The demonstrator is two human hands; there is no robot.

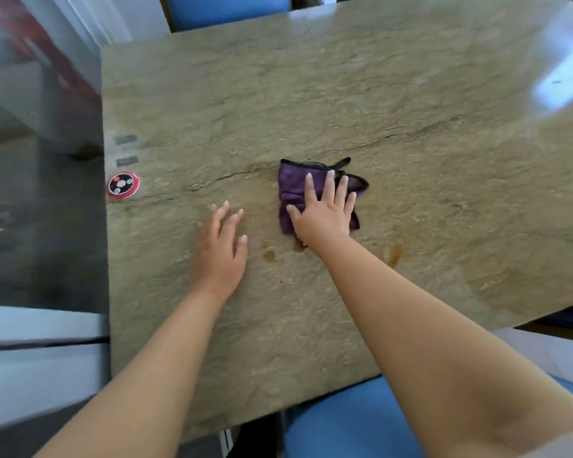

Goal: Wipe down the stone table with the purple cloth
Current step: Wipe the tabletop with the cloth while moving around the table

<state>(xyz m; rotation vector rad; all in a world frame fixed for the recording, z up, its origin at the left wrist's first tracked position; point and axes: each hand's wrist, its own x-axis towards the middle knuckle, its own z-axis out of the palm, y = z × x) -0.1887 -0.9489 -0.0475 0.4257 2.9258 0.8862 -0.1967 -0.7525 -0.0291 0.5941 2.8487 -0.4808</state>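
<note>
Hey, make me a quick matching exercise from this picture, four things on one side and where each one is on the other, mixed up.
1. purple cloth
2. left hand
3. round red and black disc
4. brown stains

A. near the stone table's left edge
B. under the right hand
C. flat on bare stone
D. nearer the person than the cloth

Pairs: 1-B, 2-C, 3-A, 4-D
</note>
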